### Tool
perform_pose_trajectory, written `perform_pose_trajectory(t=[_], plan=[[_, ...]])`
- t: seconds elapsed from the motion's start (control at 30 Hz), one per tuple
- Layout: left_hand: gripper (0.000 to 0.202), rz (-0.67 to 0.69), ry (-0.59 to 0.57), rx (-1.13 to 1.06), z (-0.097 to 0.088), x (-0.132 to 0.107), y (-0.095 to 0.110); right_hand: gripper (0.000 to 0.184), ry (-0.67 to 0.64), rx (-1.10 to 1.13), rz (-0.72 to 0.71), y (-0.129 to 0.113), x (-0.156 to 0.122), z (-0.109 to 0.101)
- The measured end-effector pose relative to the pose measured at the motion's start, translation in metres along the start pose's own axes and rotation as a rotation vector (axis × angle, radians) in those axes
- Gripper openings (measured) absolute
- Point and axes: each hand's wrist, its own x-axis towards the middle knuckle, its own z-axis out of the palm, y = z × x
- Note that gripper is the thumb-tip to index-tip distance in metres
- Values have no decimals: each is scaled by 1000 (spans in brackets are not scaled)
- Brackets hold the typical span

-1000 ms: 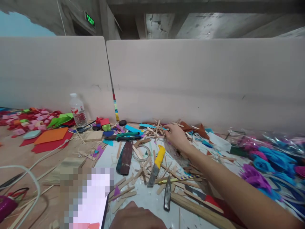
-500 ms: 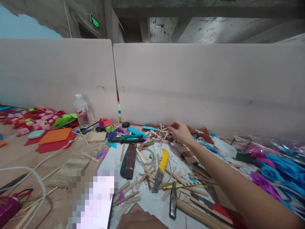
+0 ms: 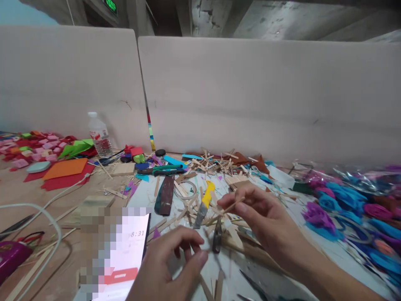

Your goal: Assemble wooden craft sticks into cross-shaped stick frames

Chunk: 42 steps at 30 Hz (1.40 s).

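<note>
My right hand [image 3: 260,215] pinches a thin wooden stick [image 3: 232,206] between thumb and fingers above the middle of the worktable. My left hand [image 3: 175,259] hovers at the lower centre, its fingers curved and a gap between thumb and forefinger, with nothing visible in them. Between the hands, pliers or a similar dark metal tool [image 3: 216,238] lies on the white sheet. Just behind it rests a yellow-handled utility knife [image 3: 206,198]. A heap of thin wooden sticks [image 3: 213,163] spreads along the back, by the panel.
A phone [image 3: 125,251] with a lit screen stands left of my left hand. Farther back are a tape roll [image 3: 185,190], a water bottle [image 3: 99,136] and orange paper [image 3: 65,173]. A white cable [image 3: 53,221] curls at left. Blue crepe paper [image 3: 349,196] piles up at right.
My right hand has come back from the heap of sticks toward me, a stick now showing in its fingers. My left hand has risen further into view. The view has tilted down.
</note>
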Motion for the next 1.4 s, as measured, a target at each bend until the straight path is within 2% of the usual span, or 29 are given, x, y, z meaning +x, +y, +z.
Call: perform_pose_trajectory(t=[0.07,0.17,0.23,0.3,0.43,0.53,0.63,0.77,0.87,1.03,1.23,1.4], plan=[[16,-11,-13,12,-3,1,1,15,4,70,69,-3,-24,7],[16,22,-129,28,-4,-3,1,14,66,166,214,-3,-56,20],[9,67,-222,10,-2,-6,2,13,87,222,294,1,-71,28],[15,95,-260,-11,0,-7,3,14,87,262,326,8,-80,34],[13,57,-233,-3,1,-7,3,28,-9,224,363,22,-83,38],[12,51,-254,9,3,-6,1,16,-63,58,401,27,-85,39],[12,64,-283,37,6,-8,0,6,-74,-94,365,27,-90,40],[13,65,-304,55,6,-9,-2,10,-90,-160,337,25,-93,38],[14,41,-326,40,3,-10,-3,12,-90,-164,327,20,-92,36],[16,44,-344,35,3,-10,0,12,-101,-128,407,13,-89,34],[10,60,-275,22,4,-11,3,23,-70,-20,467,6,-80,39],[11,100,-287,-30,5,-13,5,24,-51,30,517,2,-79,41]])
